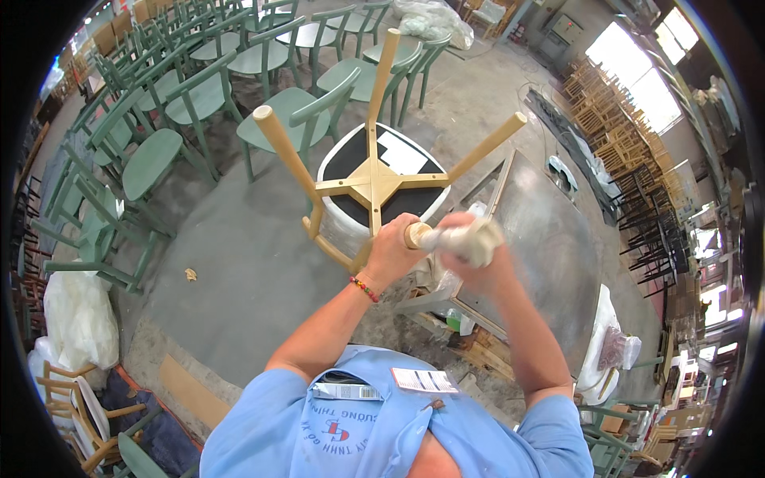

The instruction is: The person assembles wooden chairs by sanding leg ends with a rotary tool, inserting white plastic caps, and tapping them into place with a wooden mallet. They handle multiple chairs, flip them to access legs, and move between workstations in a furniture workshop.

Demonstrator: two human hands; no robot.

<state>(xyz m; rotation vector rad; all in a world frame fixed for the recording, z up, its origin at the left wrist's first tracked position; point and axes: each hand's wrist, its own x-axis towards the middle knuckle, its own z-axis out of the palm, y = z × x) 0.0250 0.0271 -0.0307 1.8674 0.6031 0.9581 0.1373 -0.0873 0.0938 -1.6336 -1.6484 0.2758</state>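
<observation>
An upside-down wooden chair [371, 188] is before me, its pale legs pointing up from a cross-shaped brace. Black cloth and a white label show on the underside of its white-rimmed seat. My left hand [394, 248] is closed around the leg nearest me, close to the round leg end [415, 234]. Just right of that end, my right hand [476, 271] is curled about a whitish, roll-like thing [482, 241]. A pale strip or neck reaches from this thing toward the leg end. Motion blurs it, so its exact kind does not show.
A metal-topped worktable [550, 247] stands to the right of the chair. Green chairs [155, 163] crowd the left and far left. Stacked wooden frames [610, 119] line the right side. Plastic wrapping [80, 315] lies at the left, and a crumpled scrap [190, 274] is on the floor.
</observation>
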